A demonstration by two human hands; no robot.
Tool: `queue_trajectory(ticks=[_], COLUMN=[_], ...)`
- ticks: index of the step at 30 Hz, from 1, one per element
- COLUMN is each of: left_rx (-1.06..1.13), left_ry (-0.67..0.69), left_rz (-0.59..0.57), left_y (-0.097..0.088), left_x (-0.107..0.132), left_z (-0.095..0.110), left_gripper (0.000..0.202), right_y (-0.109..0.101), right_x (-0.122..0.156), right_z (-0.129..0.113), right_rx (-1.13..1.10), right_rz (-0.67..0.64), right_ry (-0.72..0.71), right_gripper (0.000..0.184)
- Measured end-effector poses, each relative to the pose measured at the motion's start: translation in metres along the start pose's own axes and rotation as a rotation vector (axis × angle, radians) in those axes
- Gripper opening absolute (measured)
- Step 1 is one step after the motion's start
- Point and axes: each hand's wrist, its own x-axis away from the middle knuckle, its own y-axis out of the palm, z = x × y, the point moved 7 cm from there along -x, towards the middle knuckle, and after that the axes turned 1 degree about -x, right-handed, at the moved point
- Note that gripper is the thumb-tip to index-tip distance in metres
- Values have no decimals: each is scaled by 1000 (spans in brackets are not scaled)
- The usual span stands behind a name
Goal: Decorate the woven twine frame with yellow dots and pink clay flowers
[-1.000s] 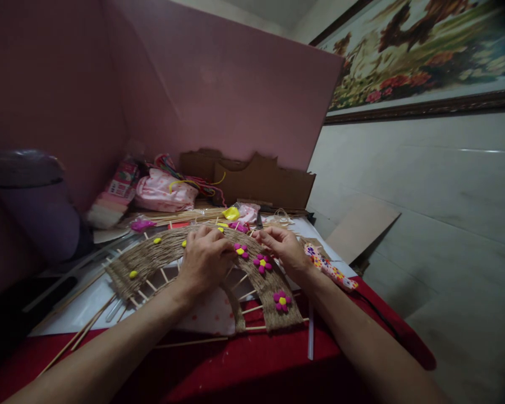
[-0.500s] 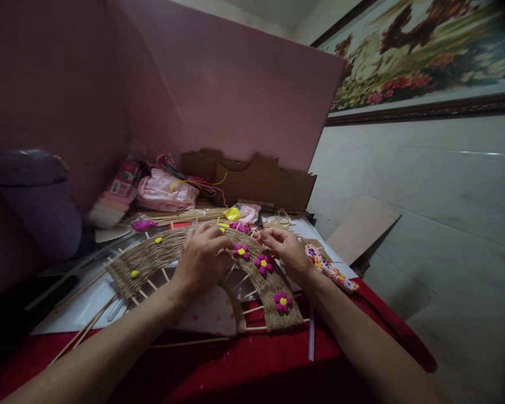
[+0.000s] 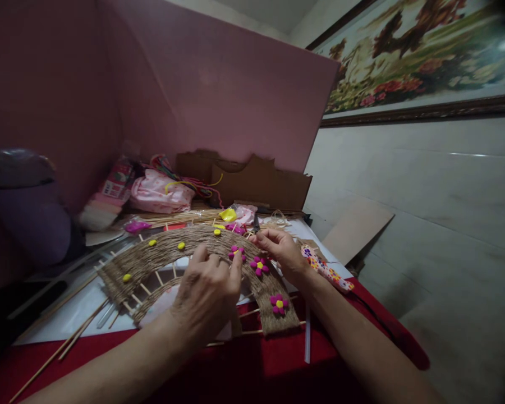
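Note:
A curved, fan-shaped panel of woven brown twine [image 3: 202, 235] on thin wooden sticks lies before me. My left hand [image 3: 206, 289] is over its middle, index finger stretched out and its tip on a magenta flower [image 3: 234, 250] with a yellow centre; the other fingers are bent and hold nothing. Two more such flowers, a middle one [image 3: 260, 266] and a lower one [image 3: 279, 304], sit on the right part. Several yellow dots [image 3: 181, 246] lie on the left and top. My right hand [image 3: 281, 249] pinches at the upper right edge; what is between the fingertips is too small to make out.
Behind the panel lie a yellow clay packet [image 3: 228, 215], a magenta clay packet [image 3: 137, 225], a bundle of sticks [image 3: 172, 217] and torn cardboard [image 3: 261, 182]. A floral-patterned item [image 3: 328, 269] is beside my right forearm. A purple container [image 3: 25, 207] stands left. Red cloth [image 3: 278, 359] covers the front.
My left hand has moved down and turned, with its index fingertip now on the upper flower; more yellow dots show. The right hand stays pinched near the same edge. The view has shifted slightly.

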Motion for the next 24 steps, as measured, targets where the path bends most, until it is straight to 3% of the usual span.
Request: queue_trajectory(ticks=[6, 11, 16, 24], left_rx=[28, 39, 105, 193], left_ry=[-84, -145, -190, -349], left_rz=[-268, -374, -397, -223], left_y=[24, 32, 33, 20], left_x=[4, 5, 4, 1], left_z=[0, -3, -7, -34], left_gripper=[56, 60, 59, 31], right_y=[0, 0, 0, 1], right_x=[1, 1, 1, 3], right_z=[-1, -2, -2, -3], right_rx=[-8, 1, 33, 46], right_rz=[12, 23, 28, 27], right_ry=[1, -12, -26, -10], right_gripper=[34, 32, 33, 33])
